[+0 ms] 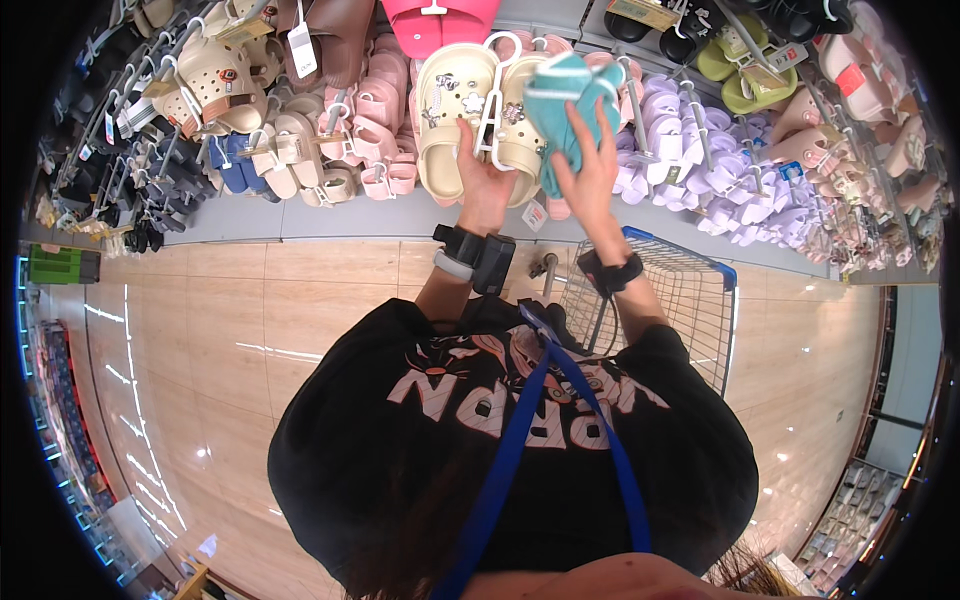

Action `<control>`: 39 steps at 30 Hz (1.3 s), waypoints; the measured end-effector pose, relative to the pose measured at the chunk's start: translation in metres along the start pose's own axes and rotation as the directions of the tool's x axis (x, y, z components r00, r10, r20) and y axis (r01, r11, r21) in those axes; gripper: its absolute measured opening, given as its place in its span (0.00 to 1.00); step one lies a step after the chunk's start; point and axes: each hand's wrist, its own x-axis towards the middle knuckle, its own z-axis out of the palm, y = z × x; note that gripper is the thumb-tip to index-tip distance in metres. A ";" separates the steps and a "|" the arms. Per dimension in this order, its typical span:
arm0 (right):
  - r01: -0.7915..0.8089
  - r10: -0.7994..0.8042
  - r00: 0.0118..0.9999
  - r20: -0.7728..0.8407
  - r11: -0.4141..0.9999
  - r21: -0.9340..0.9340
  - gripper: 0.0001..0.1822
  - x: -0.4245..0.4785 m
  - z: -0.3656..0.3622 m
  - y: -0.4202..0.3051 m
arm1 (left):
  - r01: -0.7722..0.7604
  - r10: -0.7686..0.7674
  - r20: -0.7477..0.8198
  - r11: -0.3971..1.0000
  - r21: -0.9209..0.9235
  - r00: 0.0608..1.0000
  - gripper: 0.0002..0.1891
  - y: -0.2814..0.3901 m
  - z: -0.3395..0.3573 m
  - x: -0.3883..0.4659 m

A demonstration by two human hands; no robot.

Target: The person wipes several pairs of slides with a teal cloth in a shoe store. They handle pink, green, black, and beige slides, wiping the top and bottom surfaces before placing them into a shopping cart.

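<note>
A pair of cream clogs [442,161] with charms hangs joined on a white plastic hanger [493,101]. My left hand [484,187] grips the pair from below, its thumb lying over the front between the two shoes. A teal cloth [559,94] with a white stripe is under my right hand [589,169], whose spread fingers press it against the right clog. The cloth covers part of that clog's outer side. Below the clogs dangles a white tag [534,215].
Racks of hanging footwear line the far side: pink sandals [375,105], lilac slippers [664,139], beige clogs [217,82] and bright pink slides [442,26]. A wire shopping cart [675,277] with blue corners stands at my right on the tiled floor [225,337]. A green crate [56,264] is far left.
</note>
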 end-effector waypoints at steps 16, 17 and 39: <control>-0.520 0.499 0.815 0.294 0.404 0.753 0.17 0.055 -0.073 0.041 | 0.076 -0.078 -0.047 0.996 -0.041 0.996 0.29 0.009 -0.011 0.002; -0.542 0.467 0.818 0.335 0.432 0.721 0.19 0.059 -0.065 0.049 | 0.088 -0.088 -0.019 0.996 -0.018 0.996 0.29 0.006 -0.009 0.000; -0.796 0.773 0.605 0.189 0.584 0.161 0.21 0.031 -0.067 0.086 | 0.075 -0.074 -0.105 0.997 0.007 0.992 0.25 0.016 -0.015 -0.008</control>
